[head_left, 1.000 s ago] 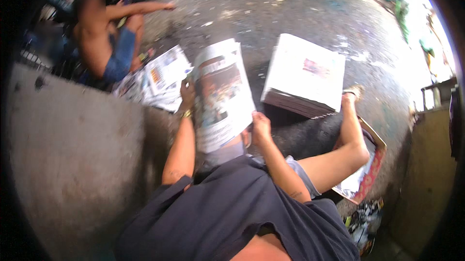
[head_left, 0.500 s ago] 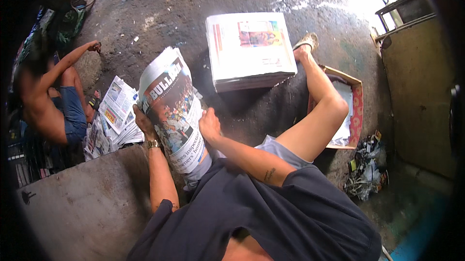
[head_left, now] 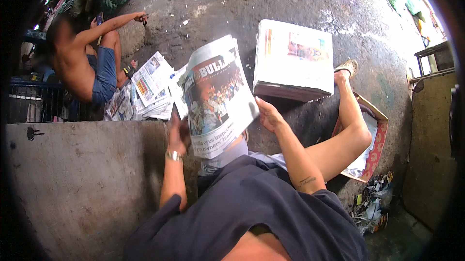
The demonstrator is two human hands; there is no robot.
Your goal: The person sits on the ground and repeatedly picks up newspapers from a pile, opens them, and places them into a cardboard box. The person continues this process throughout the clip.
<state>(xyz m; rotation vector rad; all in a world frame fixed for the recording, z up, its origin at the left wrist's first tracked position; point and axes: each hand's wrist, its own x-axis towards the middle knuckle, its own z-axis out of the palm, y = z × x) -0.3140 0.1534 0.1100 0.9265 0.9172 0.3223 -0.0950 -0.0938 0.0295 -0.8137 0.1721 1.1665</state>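
I'm holding a folded newspaper up in front of me, both hands on it. My left hand grips its lower left edge, fingers wrapped behind the paper so mostly hidden, gold bracelet on that wrist. My right hand is at the right edge, palm against the side of the paper, fingers partly spread and thumb along the edge; can't tell how firmly it pinches. The newspaper is tilted, front page with a colour photo facing the camera, held above my lap, off the ground. Just beyond it on the concrete floor sits a thick squared stack of newspapers, close to my right foot in a sandal. To the left of the held paper, a looser pile of newspapers lies fanned out on the floor. Another person sits beside that pile, shirtless in blue shorts, one arm stretched out. An open cardboard box lies under my right knee, some litter near it. A grey concrete ledge runs along my left side.
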